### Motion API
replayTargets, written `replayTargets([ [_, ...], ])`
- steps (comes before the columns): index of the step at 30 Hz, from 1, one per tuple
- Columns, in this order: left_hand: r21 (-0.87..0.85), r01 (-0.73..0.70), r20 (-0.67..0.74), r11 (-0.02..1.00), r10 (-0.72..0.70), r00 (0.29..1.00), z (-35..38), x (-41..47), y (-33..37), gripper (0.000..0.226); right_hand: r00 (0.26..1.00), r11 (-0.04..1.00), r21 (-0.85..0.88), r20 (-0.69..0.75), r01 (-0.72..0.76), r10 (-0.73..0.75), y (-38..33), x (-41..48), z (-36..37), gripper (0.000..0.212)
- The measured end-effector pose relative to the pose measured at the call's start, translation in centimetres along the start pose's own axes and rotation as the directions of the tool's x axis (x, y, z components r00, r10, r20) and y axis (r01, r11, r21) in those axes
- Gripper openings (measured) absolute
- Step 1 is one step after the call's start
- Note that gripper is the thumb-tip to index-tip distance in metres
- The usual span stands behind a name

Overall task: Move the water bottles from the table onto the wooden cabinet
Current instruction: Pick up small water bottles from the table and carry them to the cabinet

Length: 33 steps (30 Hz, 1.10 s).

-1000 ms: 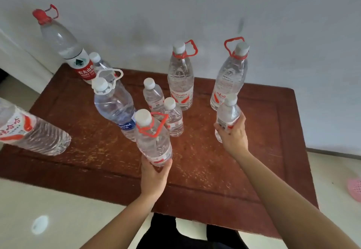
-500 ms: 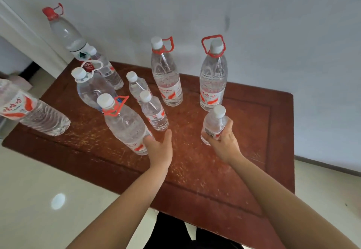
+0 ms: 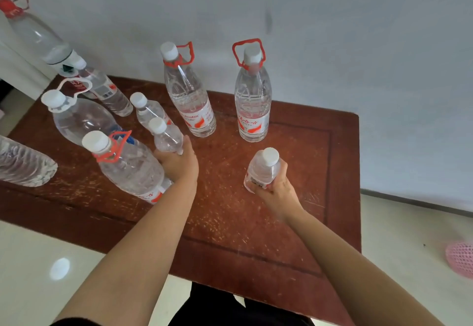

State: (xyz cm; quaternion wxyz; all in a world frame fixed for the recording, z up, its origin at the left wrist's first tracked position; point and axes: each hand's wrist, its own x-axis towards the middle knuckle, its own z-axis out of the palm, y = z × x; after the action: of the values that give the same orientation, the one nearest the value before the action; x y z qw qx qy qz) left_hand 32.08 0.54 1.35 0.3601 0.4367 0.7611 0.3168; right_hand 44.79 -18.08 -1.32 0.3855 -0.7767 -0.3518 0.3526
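Head view: hands (image 3: pixel 179 165) (image 3: pixel 277 193) each grip a small bottle (image 3: pixel 166 137) (image 3: pixel 262 170).

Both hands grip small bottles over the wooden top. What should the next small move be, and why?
Probably lower the right hand and stand its tilted bottle on the bare wooden top below it. That bottle leans in the grip, with open surface underneath, while the left hand only holds another small bottle among the crowded ones.

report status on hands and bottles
Left hand grips clustered small bottle. Right hand grips tilted small bottle. Nearest red-handled bottle close beside left forearm.
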Motion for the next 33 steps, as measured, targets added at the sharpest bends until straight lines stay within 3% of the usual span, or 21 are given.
replayTargets([
  [3,0.004,-0.191,0.121,0.982,0.189,0.974,-1.2,-1.2,-1.6,0.081,1.000,1.000,0.017,-0.018,-0.004,0.004,0.5,-0.5,-0.2,0.076],
  [7,-0.039,-0.444,0.276,0.895,0.437,0.856,-3.7,-2.3,-5.1,0.047,0.998,0.998,0.035,-0.032,-0.046,0.047,1.4,-0.6,-0.1,0.080],
  [10,-0.085,-0.428,0.356,0.900,0.428,0.830,-5.5,-4.2,-7.3,0.047,0.999,0.999,0.038,-0.038,-0.018,0.020,1.6,-0.5,-0.1,0.079],
  [12,-0.106,-0.364,0.347,0.925,0.378,0.858,-6.5,-5.4,-8.9,0.058,0.999,0.999,0.052,-0.028,-0.014,0.016,1.4,-0.3,-0.1,0.078],
  [17,-0.144,-0.237,0.354,0.961,0.274,0.894,-10.1,-7.1,-11.9,0.058,0.998,1.000,-0.001,-0.058,0.019,-0.019,0.6,-1.8,1.1,0.075],
  [20,-0.140,-0.213,0.291,0.967,0.246,0.925,-13.9,-7.3,-13.8,0.074,0.998,1.000,0.012,-0.058,0.026,-0.025,-0.2,-4.2,3.2,0.078],
  [24,-0.066,-0.273,0.170,0.960,0.280,0.945,-21.4,-7.3,-16.7,0.055,0.993,0.993,0.017,-0.038,0.113,-0.112,-2.4,-8.1,7.8,0.075],
  [27,-0.025,-0.302,0.049,0.953,0.303,0.952,-28.8,-6.6,-18.8,0.050,0.960,0.960,-0.008,0.018,0.280,-0.280,-5.8,-11.1,12.9,0.075],
  [30,0.029,-0.320,-0.122,0.947,0.321,0.939,-39.7,-6.2,-22.4,0.052,0.853,0.855,-0.014,0.089,0.518,-0.515,-11.4,-15.1,20.9,0.077],
  [33,0.126,-0.340,-0.308,0.932,0.362,0.880,-51.4,-6.5,-27.7,0.061,0.724,0.734,0.027,0.144,0.678,-0.674,-17.2,-21.4,29.9,0.078],
])
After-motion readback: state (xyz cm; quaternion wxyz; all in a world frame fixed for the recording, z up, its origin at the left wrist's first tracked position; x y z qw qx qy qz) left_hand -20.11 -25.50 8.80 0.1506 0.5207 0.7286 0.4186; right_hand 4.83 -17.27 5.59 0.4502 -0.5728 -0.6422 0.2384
